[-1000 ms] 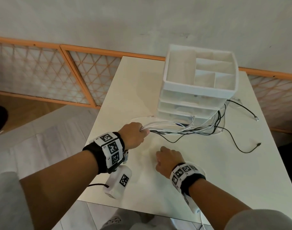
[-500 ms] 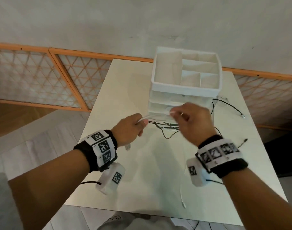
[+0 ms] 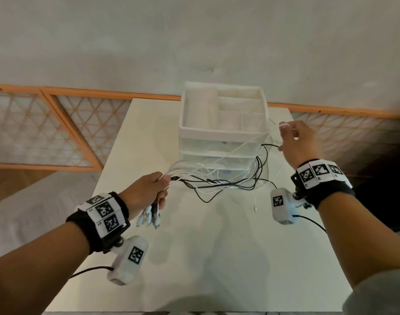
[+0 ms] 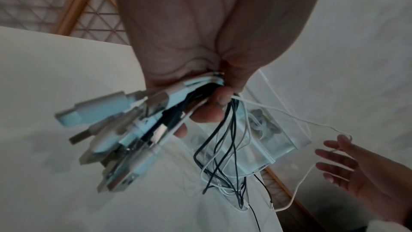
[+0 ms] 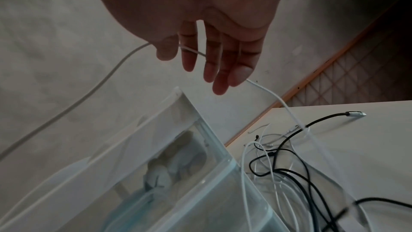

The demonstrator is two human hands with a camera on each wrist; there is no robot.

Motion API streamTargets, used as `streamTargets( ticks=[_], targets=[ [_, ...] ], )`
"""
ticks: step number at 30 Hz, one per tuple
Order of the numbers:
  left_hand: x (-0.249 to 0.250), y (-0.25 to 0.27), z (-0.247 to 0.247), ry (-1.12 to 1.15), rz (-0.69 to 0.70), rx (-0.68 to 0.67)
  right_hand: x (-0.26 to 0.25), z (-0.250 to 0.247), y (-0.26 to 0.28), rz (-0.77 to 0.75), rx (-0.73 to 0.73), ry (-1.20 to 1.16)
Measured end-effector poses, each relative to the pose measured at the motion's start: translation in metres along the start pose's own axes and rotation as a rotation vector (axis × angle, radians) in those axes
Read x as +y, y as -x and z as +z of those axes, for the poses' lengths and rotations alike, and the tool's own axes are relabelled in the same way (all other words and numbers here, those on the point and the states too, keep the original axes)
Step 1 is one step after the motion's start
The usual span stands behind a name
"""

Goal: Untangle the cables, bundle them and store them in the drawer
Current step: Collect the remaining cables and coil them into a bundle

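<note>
My left hand [image 3: 149,189] grips a bundle of white and black cables [image 3: 217,180] near their ends. Their USB plugs [image 4: 107,112] hang below the fist. The loose lengths trail in a tangle across the table in front of the white drawer unit [image 3: 221,133], and its drawers look closed. My right hand [image 3: 296,139] is raised to the right of the unit. One white cable [image 5: 89,91] runs taut from the bundle, passes between the thumb and index finger and goes on behind the other, straight fingers.
The white table [image 3: 217,258] stands against a grey wall with an orange lattice railing [image 3: 58,123] behind it. A black cable end with a metal plug [image 5: 354,113] lies on the table right of the drawer unit. The top tray of the unit has open compartments.
My right hand rose from the table, reached the cables in front of the drawers, then drew one white cable up and to the right. My left hand kept its grip and lifted slightly.
</note>
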State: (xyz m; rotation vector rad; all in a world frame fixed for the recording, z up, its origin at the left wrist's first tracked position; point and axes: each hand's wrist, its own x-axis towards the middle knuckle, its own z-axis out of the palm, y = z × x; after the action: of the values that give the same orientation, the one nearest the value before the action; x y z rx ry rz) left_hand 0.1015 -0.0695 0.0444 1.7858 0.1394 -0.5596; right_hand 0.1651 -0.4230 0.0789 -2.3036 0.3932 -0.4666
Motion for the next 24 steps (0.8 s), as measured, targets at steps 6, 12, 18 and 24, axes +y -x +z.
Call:
streamTargets(
  ticks=[6,12,18,24],
  targets=[
    [0.010,0.000,0.009,-0.023,0.022,-0.013,-0.028,0.000,-0.034,-0.101,-0.054,-0.053],
    [0.021,0.003,0.009,-0.092,0.106,-0.018,-0.019,0.001,-0.048,-0.021,-0.133,-0.084],
    [0.030,0.007,0.008,-0.096,0.143,0.018,0.037,0.016,0.013,0.140,-0.486,0.236],
    [0.041,0.017,0.022,-0.298,0.208,-0.080,-0.028,0.030,0.109,-0.232,-0.530,-0.072]
  ],
)
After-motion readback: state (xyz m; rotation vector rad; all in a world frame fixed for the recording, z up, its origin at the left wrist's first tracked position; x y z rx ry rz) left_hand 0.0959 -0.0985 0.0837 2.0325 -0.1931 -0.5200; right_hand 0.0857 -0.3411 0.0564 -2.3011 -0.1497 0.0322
